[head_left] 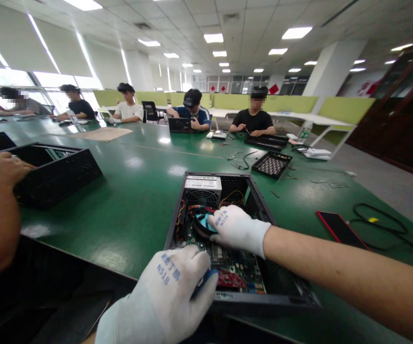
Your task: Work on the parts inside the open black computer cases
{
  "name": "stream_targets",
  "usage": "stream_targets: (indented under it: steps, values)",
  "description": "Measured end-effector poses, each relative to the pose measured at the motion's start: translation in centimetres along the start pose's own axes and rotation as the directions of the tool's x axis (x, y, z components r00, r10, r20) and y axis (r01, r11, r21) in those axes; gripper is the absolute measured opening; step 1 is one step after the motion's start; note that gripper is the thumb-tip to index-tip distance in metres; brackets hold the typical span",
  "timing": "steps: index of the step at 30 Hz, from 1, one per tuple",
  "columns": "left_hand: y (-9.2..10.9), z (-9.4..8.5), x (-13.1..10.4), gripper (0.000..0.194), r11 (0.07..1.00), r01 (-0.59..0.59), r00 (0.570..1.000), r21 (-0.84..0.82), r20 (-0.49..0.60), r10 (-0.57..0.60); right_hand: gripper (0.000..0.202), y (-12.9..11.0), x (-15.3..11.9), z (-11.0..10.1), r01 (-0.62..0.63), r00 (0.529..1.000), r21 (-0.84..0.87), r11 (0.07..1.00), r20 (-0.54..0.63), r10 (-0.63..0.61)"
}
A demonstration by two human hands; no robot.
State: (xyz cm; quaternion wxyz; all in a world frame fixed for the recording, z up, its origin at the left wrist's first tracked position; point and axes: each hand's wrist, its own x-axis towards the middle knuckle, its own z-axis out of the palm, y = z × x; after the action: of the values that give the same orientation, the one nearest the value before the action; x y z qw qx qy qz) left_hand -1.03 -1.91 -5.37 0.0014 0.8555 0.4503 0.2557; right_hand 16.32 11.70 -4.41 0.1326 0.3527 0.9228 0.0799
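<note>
An opened computer case is laid on its side on the green worktop, with its interior exposed upward. Inside the case, left of its centre, a round fan with a turquoise face is touched by the gloved right hand; its fingers are bent over the fan's right rim, but whether the rim is firmly gripped cannot be told. At the near left corner of the case, a blue object is pinched between the thumb and curled fingers of the gloved left hand; most of it is hidden, so what it is cannot be made out.

A circuit board is seen across the floor of the case, and a red card is set close to the near wall. The far left corner of the case is filled by a power supply.

To the right of the case, a dark device with a red edge is laid flat. Beyond the case, slightly right, a black tray is placed. Well to the left of the case, a second case is attended by a co-worker's bare hand. Farther beyond the case, a co-worker in a black T-shirt is seated.
</note>
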Motion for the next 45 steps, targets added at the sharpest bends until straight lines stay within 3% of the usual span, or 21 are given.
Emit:
stream_targets:
  steps: [5, 13, 22, 31, 35, 40, 45]
  values:
    - [0.0, 0.0, 0.2, 0.017, 1.000, 0.021, 1.000, -0.022, 0.009, -0.021, 0.022, 0.2, -0.9, 0.5, 0.010, 0.999, -0.013, 1.000, -0.043, -0.011]
    - [0.0, -0.3, 0.1, 0.018, 1.000, 0.028, 0.998, -0.012, 0.048, -0.027, 0.035, 0.2, -0.2, 1.0, 0.027, 0.999, 0.003, 1.000, -0.024, -0.027]
    - [0.1, -0.4, -0.1, 0.019, 0.999, 0.042, 0.997, -0.032, 0.063, -0.040, 0.027, 0.5, -1.5, 0.1, 0.070, 0.990, 0.002, 0.998, -0.119, -0.069]
    - [0.4, -0.8, 0.1, 0.014, 0.999, 0.022, 0.999, -0.041, 0.037, -0.021, 0.032, 3.1, -4.0, 0.2, -0.109, 0.987, -0.052, 0.993, -0.123, 0.102]
    - [0.5, -0.9, 0.2, 0.015, 0.998, 0.037, 0.998, -0.055, 0.046, -0.035, 0.039, 4.0, -4.3, 0.1, -0.202, 0.964, 0.043, 0.978, -0.169, 0.206]
    - [0.4, -0.8, 0.2, 0.017, 0.994, 0.077, 0.991, -0.080, 0.113, -0.067, 0.042, 5.1, -3.8, -0.1, -0.324, 0.906, 0.063, 0.944, -0.268, 0.328]
    - [0.3, -0.8, 0.1, 0.018, 0.992, 0.090, 0.990, -0.088, 0.118, -0.079, 0.045, 6.7, -1.9, 0.2, -0.351, 0.918, -0.037, 0.936, -0.211, 0.336]
